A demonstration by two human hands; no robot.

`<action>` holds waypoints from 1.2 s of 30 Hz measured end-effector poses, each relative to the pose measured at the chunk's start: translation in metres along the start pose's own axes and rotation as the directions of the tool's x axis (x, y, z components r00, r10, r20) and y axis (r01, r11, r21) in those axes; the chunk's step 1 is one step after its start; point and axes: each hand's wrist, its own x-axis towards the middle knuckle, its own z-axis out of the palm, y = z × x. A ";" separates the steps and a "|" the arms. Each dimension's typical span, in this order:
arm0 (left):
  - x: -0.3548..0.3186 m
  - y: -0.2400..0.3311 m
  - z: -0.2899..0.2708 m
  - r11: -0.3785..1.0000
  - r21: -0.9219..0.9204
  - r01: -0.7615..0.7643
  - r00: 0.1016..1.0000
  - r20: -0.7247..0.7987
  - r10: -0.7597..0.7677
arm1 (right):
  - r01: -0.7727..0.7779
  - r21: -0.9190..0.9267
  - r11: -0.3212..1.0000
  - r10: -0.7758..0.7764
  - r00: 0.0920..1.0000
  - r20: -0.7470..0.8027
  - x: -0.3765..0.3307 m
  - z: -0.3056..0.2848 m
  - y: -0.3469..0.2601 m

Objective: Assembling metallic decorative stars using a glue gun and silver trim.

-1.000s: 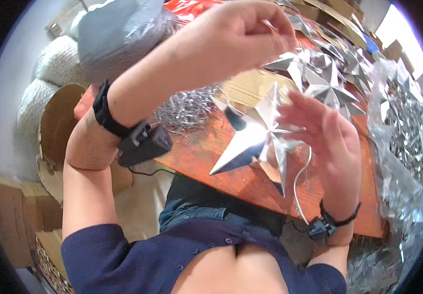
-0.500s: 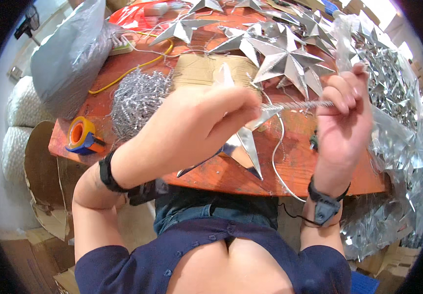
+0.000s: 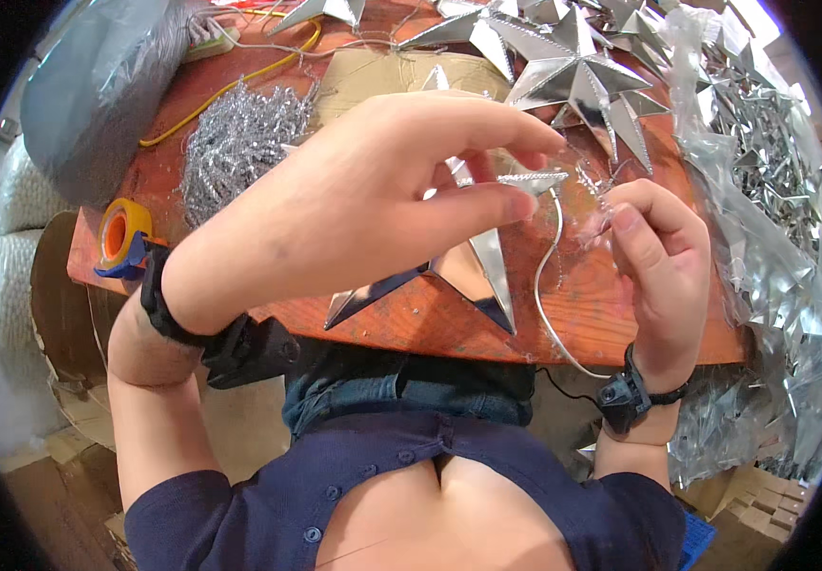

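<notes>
Head camera view: the person's left hand point(image 3: 430, 157) arches over a shiny silver five-pointed star point(image 3: 485, 271), thumb and fingers apart; I can't tell whether they touch it. The star lies on an orange-red wooden table point(image 3: 401, 324), near a tangled silver tinsel heap point(image 3: 239, 143). Beyond a thin white cord point(image 3: 538, 285), the right hand point(image 3: 663, 257) pinches a blurred silvery strand point(image 3: 594, 183) between thumb and forefinger.

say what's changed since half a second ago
The left hand opened, letting go of the silver strand earlier stretched between both hands. The right hand still seems to pinch it, now slack. The front silver star, tinsel pile and tape dispenser stayed on the table.
</notes>
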 end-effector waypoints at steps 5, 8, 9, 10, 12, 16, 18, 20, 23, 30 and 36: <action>0.012 -0.011 0.005 0.929 -0.283 0.239 0.962 0.196 -0.188 | -0.054 0.071 0.996 0.047 0.994 0.100 0.007 0.013 0.009; 0.011 -0.022 0.002 0.912 -0.267 0.311 0.941 0.224 -0.255 | -0.032 0.029 0.999 0.029 0.997 0.072 0.009 0.016 0.016; 0.011 -0.024 0.001 0.908 -0.270 0.321 0.937 0.229 -0.263 | -0.042 0.033 0.999 0.040 0.997 0.073 0.010 0.016 0.018; 0.010 -0.024 -0.003 0.921 -0.182 0.346 0.927 0.219 -0.305 | -0.064 0.010 0.998 0.064 0.997 0.032 0.010 0.014 0.019; 0.012 -0.019 -0.012 0.889 0.000 0.458 0.862 0.246 -0.444 | -0.057 -0.067 0.996 0.054 0.998 -0.042 0.012 0.014 0.023; 0.005 -0.023 -0.015 0.888 -0.013 0.459 0.865 0.236 -0.443 | -0.004 -0.165 0.986 0.003 1.000 -0.010 0.016 0.021 0.029; -0.001 -0.027 -0.018 0.938 0.074 0.338 0.913 0.215 -0.346 | 0.108 -0.232 0.967 -0.122 0.991 -0.048 0.021 0.031 0.032; -0.001 -0.032 -0.020 0.963 0.148 0.227 0.941 0.223 -0.256 | 0.069 -0.226 0.972 -0.083 0.995 -0.053 0.019 0.032 0.032; -0.003 -0.032 -0.019 0.971 0.135 0.199 0.948 0.223 -0.225 | 0.065 -0.244 0.968 -0.069 0.998 -0.005 0.021 0.032 0.031; -0.011 -0.035 -0.002 0.784 -0.566 0.254 0.966 0.112 -0.232 | 0.183 -0.279 0.943 -0.141 0.976 0.164 0.024 0.037 0.029; -0.010 -0.031 -0.006 0.712 -0.618 0.334 0.938 0.148 -0.312 | 0.218 -0.260 0.940 -0.171 0.966 0.194 0.024 0.037 0.028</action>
